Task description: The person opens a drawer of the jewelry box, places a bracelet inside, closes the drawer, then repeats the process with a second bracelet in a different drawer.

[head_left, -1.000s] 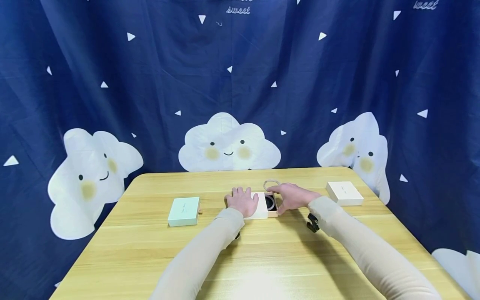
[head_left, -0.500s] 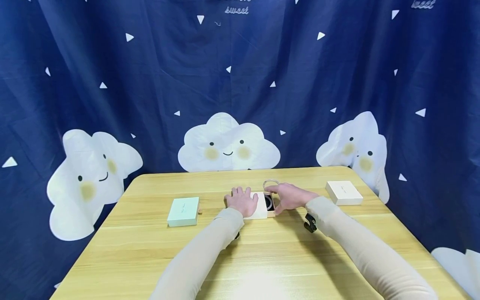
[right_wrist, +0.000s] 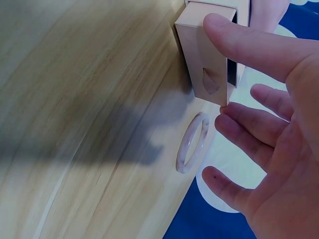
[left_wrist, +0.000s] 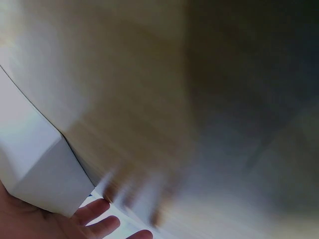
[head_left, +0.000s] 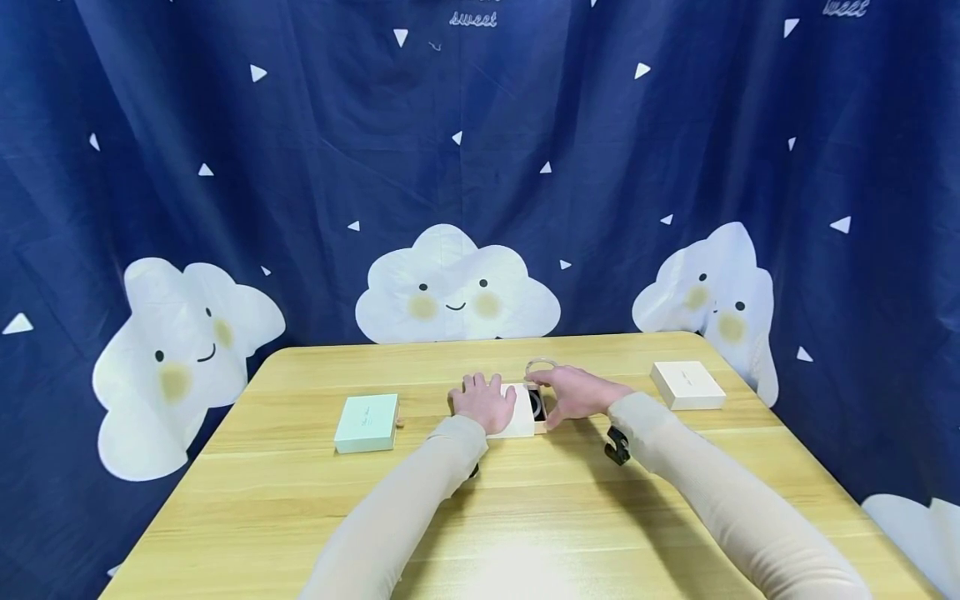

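Observation:
A white sleeve box (head_left: 519, 425) stands mid-table with its pink drawer (right_wrist: 199, 55) partly out to the right. Inside the drawer, on a black lining, a pale bangle (head_left: 539, 406) shows in part. My left hand (head_left: 483, 404) rests on the left part of the sleeve with fingers spread. My right hand (head_left: 577, 392) spans the drawer's outer end, thumb at the near side and fingertips at the far side. A ribbon tab (right_wrist: 210, 82) sits on the drawer's front. Behind the right fingers lies a second, marbled bangle (right_wrist: 185, 142) on the table.
A mint-green box (head_left: 367, 422) with a small tab lies to the left on the wooden table (head_left: 510, 517). Another white box (head_left: 687, 385) lies near the right edge. A blue curtain (head_left: 322, 167) with clouds hangs behind the table.
The drawer has slid a little to the left into the sleeve, and my right hand has moved left with it. My left hand has stayed on the box.

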{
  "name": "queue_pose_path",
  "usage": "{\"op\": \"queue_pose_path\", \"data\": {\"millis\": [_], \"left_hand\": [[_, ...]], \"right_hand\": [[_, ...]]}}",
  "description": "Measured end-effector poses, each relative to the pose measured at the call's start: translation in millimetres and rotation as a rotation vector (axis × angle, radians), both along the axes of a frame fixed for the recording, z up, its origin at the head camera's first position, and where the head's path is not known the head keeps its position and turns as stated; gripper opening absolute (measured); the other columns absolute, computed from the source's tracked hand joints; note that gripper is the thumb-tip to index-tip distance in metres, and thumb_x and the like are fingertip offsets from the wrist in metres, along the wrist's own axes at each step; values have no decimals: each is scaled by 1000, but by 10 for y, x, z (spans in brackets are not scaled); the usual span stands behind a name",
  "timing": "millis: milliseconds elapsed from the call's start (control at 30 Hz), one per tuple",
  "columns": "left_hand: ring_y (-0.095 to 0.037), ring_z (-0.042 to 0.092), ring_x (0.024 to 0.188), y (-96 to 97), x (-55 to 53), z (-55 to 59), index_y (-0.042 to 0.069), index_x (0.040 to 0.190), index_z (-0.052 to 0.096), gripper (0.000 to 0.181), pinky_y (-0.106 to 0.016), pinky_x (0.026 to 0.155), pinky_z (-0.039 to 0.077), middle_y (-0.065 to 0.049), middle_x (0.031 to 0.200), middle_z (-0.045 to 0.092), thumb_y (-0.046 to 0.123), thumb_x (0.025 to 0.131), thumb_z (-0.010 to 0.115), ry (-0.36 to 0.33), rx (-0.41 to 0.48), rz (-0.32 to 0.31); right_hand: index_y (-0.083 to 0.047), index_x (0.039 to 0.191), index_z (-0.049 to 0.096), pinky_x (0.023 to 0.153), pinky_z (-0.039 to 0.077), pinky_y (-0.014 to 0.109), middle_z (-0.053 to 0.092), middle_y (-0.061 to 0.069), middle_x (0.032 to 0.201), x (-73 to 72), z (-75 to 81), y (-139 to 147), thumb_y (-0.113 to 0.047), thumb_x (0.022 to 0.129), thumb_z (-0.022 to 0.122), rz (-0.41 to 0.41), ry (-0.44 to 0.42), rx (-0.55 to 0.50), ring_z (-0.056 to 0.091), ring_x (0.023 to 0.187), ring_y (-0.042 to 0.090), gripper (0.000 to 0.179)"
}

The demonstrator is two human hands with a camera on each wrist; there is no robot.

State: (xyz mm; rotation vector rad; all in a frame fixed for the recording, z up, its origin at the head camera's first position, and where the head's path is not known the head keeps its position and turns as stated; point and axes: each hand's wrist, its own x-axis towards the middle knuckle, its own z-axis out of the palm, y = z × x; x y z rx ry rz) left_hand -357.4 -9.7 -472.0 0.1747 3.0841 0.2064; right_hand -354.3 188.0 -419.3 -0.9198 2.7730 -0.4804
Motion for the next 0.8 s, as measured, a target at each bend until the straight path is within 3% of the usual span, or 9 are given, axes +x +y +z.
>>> {"op": "queue_pose_path", "data": {"millis": [533, 800], "left_hand": [[-37, 38, 141, 4, 4, -7, 23, 154, 40, 66, -64, 94, 42, -16, 152, 43, 59, 104, 17, 2, 2, 2], [-37, 40, 138, 2, -11, -14, 24, 153, 41, 67, -62, 92, 43, -16, 150, 45, 60, 103, 16, 4, -7, 3]], "right_hand": [[-6, 149, 48, 109, 45, 47, 59, 11, 137, -23, -44, -84, -25, 68, 94, 28, 1, -35, 55, 128, 32, 95], [-3, 147, 49, 109, 43, 47, 58, 9, 133, -31, -59, -100, -24, 70, 94, 75, 49, -40, 51, 127, 32, 92]]}}
